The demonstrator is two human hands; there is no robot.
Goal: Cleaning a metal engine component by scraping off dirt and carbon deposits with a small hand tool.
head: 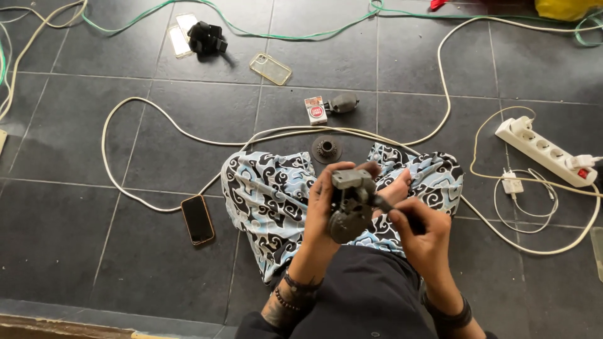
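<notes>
The left hand (323, 204) is wrapped around a grey metal part (350, 206) — a blocky, squared top over a rounded, drum-like lower body, dull and matte like cast metal. It is held above the lap, over the black-and-white patterned trousers (270, 194), with its long axis running roughly up and down in the view, the squared end pointing away from the person and the round end toward the body. The right hand (424, 235) is closed around a dark tool (384, 204), slim and rod-shaped; the handle is hidden in the fist, so its kind cannot be told. The tool's shaft slants up and to the left, and its tip meets the side of the metal part near the middle.

The floor (125, 251) is dark grey tile with a faintly rough, stony surface and thin pale joints. Just beyond the knees lies a small round toothed disc (326, 149), dark metal. Farther off lie a small red-and-white box (316, 110) and, just beside it, a dark bulb-shaped piece (343, 103). A smooth white cable (144, 132) loops across the tiles to a white plastic power strip (540, 150) on the right. A glossy black phone (197, 219) in an orange-edged case lies flat to the left of the legs — well apart from the hands.
</notes>
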